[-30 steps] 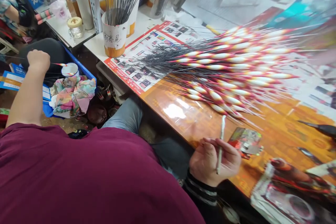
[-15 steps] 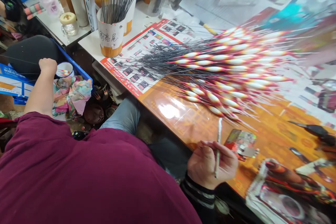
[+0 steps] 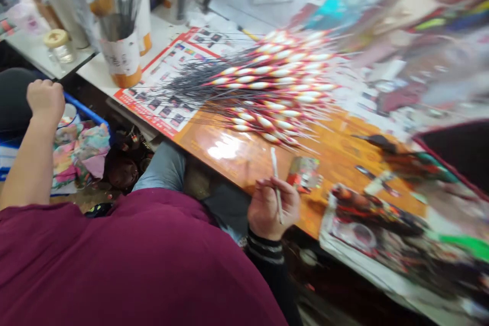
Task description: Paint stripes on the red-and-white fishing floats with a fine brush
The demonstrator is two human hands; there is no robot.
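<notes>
At the far left, my left hand point(image 3: 46, 101) is closed in a fist, raised above the blue bin; what it holds, if anything, is hidden. A white cup point(image 3: 69, 113) is just behind that wrist. By the table's front edge, my right hand point(image 3: 273, 208) grips a thin white stick point(image 3: 274, 163), its tip pointing up and away from me. Beyond this hand lies a big bundle of fishing floats point(image 3: 275, 81) with white, yellow and red bodies and thin black stems. A small red and silver packet point(image 3: 304, 173) lies close to the fingers of my right hand.
Paper-wrapped cups point(image 3: 121, 61) of black rods stand at the back left, near a lidded glass jar point(image 3: 59, 47). A printed sheet point(image 3: 164, 97) lies under the stems. At right are a cluttered tray point(image 3: 324, 229) and blurred tools. Patterned cloth point(image 3: 82, 150) fills the blue bin point(image 3: 95, 118).
The view has swung to the right, so the table's things appear shifted left, with more of its right side showing. My right hand still holds the stick; my left remains a fist.
</notes>
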